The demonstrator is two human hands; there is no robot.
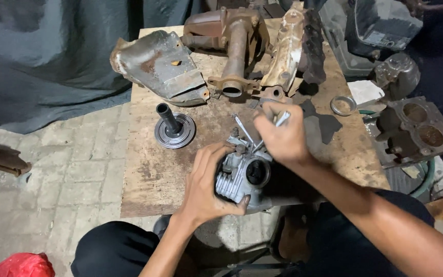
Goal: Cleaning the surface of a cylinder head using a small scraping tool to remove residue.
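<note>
Mid-job: carburetor (244, 177) at near edge of tabletop (149, 174), clenched in left hand (208, 184). Right hand (280, 138) just above carburetor, gripping metal tool (282, 119). Carburetor mostly assembled; disc with post (174, 129) set aside left of carburetor.

Carburettor body (244, 177): cast metal, dull silver-grey, ribbed, with a dark smooth bore.
Tool (282, 119): bright polished metal.
Worktop board (149, 169): bare wood sheet, matt, stained and scuffed.
Flanged pipe (235, 56): rusted metal, rough brown.
Heat shield (162, 66): sheet metal, matt grey with rust patches.
Disc with stem (174, 131): dark machined metal, faint sheen.
Ring (343, 105): smooth grey metal.
Floor (62, 179): rough paving blocks.
</note>
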